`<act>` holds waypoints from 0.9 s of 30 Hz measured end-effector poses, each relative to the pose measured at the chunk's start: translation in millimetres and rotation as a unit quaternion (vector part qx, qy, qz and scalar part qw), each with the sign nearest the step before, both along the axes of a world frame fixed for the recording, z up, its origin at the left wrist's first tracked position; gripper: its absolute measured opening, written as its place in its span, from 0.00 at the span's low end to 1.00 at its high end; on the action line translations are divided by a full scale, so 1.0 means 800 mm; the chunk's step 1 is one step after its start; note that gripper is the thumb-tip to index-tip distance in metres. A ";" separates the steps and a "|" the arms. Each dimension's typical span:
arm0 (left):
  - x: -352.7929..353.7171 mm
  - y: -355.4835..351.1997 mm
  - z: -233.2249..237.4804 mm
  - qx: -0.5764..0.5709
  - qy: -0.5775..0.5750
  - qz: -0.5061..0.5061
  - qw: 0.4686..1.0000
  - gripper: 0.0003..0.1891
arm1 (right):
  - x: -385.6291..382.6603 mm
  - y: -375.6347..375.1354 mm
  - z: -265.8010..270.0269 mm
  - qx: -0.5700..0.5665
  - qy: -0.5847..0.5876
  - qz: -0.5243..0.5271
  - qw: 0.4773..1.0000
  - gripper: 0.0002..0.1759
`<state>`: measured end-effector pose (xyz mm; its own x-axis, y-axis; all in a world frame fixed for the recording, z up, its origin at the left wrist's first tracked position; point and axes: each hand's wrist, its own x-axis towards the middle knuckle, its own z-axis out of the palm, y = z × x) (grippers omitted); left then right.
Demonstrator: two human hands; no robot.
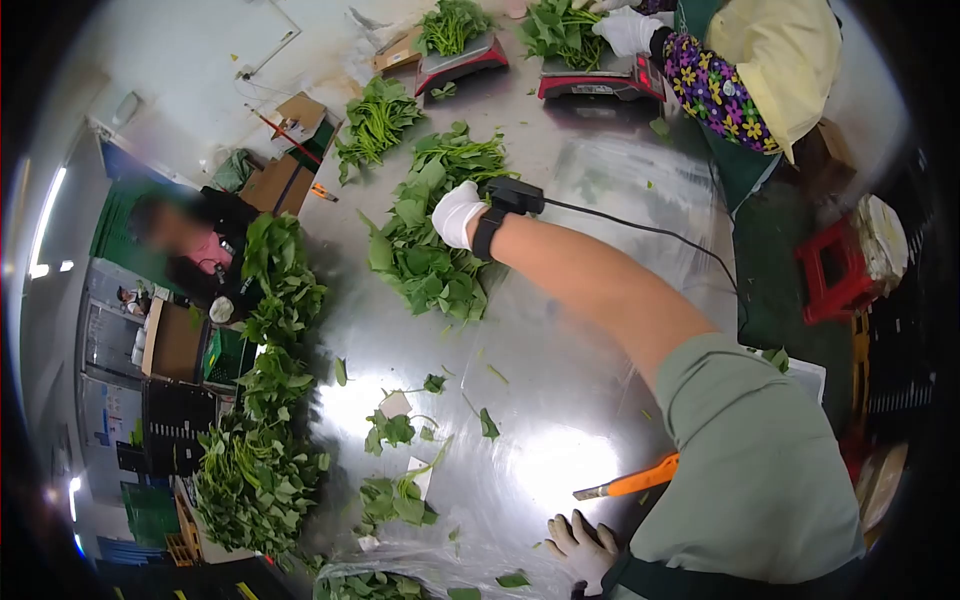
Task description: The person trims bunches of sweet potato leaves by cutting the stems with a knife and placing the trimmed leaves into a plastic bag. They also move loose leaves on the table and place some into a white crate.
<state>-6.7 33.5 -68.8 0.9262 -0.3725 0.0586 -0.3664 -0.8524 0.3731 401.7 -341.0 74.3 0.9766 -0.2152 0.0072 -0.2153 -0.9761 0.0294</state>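
Observation:
Loose leafy greens (425, 255) lie in a long heap on the metal table. At the right side of this heap is my right hand (460, 213), in a white glove, its fingers closed around some stems and partly hidden by leaves. A black strap and a small cabled device (515, 196) sit on that wrist. My left hand (582, 550), in a pale glove, rests low in the view with its fingers spread and nothing in it. Just above it lies an orange-handled knife (640, 476).
Two red scales (461, 66) (600, 86) hold greens at the top. A co-worker's gloved hand (627, 32) touches the right bunch. More greens (262, 480) line the left edge, where another person (205, 245) stands. A red stool (835, 268) is at right.

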 end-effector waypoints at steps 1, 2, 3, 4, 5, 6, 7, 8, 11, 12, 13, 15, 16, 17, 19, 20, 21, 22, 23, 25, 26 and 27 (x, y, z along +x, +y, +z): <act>0.001 0.001 0.003 -0.009 0.005 -0.009 1.000 0.27 | -0.031 0.015 0.033 -0.013 -0.016 0.042 0.999 0.08; 0.003 0.001 0.010 -0.014 0.017 -0.018 1.000 0.28 | -0.071 0.041 0.060 -0.019 -0.121 0.107 0.987 0.06; 0.005 0.001 0.017 -0.018 0.016 -0.014 1.000 0.28 | -0.108 0.068 0.084 -0.028 -0.218 0.197 0.955 0.07; 0.006 0.001 0.024 -0.026 0.019 -0.025 0.999 0.28 | -0.147 0.110 0.114 0.021 -0.211 0.266 0.940 0.07; 0.007 -0.002 0.030 -0.035 0.024 -0.035 0.998 0.28 | -0.187 0.162 0.112 -0.002 -0.421 0.330 0.845 0.07; 0.009 -0.005 0.034 -0.088 0.021 -0.022 0.996 0.28 | -0.222 0.200 0.108 -0.015 -0.605 0.377 0.701 0.07; 0.006 -0.008 0.041 -0.136 0.020 -0.003 0.991 0.28 | -0.278 0.235 0.123 0.050 -0.592 0.448 0.668 0.07; 0.006 -0.010 0.049 -0.160 0.011 0.008 0.987 0.28 | -0.328 0.263 0.145 0.098 -0.553 0.508 0.653 0.07; -0.013 0.003 0.074 -0.180 -0.015 0.051 0.982 0.27 | -0.441 0.310 0.173 0.222 -0.430 0.599 0.638 0.07; -0.026 0.010 0.081 -0.183 -0.021 0.068 0.980 0.27 | -0.473 0.324 0.181 0.251 -0.397 0.620 0.629 0.08; -0.040 0.021 0.090 -0.186 -0.029 0.086 0.978 0.27 | -0.500 0.334 0.186 0.273 -0.368 0.637 0.620 0.08; -0.073 0.043 0.104 -0.188 -0.046 0.127 0.973 0.27 | -0.552 0.353 0.196 0.294 -0.317 0.666 0.608 0.08; -0.092 0.056 0.109 -0.190 -0.048 0.147 0.970 0.27 | -0.575 0.363 0.198 0.301 -0.291 0.677 0.606 0.09; -0.112 0.067 0.113 -0.190 -0.051 0.169 0.966 0.27 | -0.595 0.368 0.201 0.304 -0.264 0.686 0.606 0.09; -0.155 0.091 0.120 -0.190 -0.051 0.210 0.958 0.27 | -0.633 0.385 0.209 0.305 -0.225 0.704 0.601 0.10; -0.174 0.104 0.123 -0.189 -0.050 0.230 0.953 0.27 | -0.650 0.392 0.212 0.303 -0.204 0.711 0.601 0.10; -0.196 0.116 0.127 -0.187 -0.049 0.251 0.949 0.27 | -0.667 0.401 0.217 0.300 -0.190 0.718 0.599 0.10; -0.223 0.126 0.128 -0.188 -0.048 0.270 0.943 0.27 | -0.682 0.409 0.222 0.295 -0.175 0.722 0.601 0.11; -0.241 0.141 0.127 -0.185 -0.045 0.283 0.940 0.27 | -0.696 0.421 0.226 0.284 -0.159 0.722 0.610 0.11; -0.280 0.161 0.121 -0.193 -0.061 0.304 0.931 0.26 | -0.720 0.430 0.237 0.262 -0.138 0.726 0.621 0.12; -0.295 0.167 0.122 -0.192 -0.061 0.319 0.926 0.26 | -0.729 0.437 0.241 0.239 -0.128 0.721 0.638 0.12; -0.312 0.184 0.085 -0.190 -0.099 0.318 0.923 0.25 | -0.740 0.443 0.245 0.212 -0.119 0.711 0.659 0.12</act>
<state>-256.4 180.8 -0.8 0.9076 0.3262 0.2644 0.0712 -0.7402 0.6686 -190.6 13.7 270.1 0.1741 0.8854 0.4309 0.9781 -0.1048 -0.1798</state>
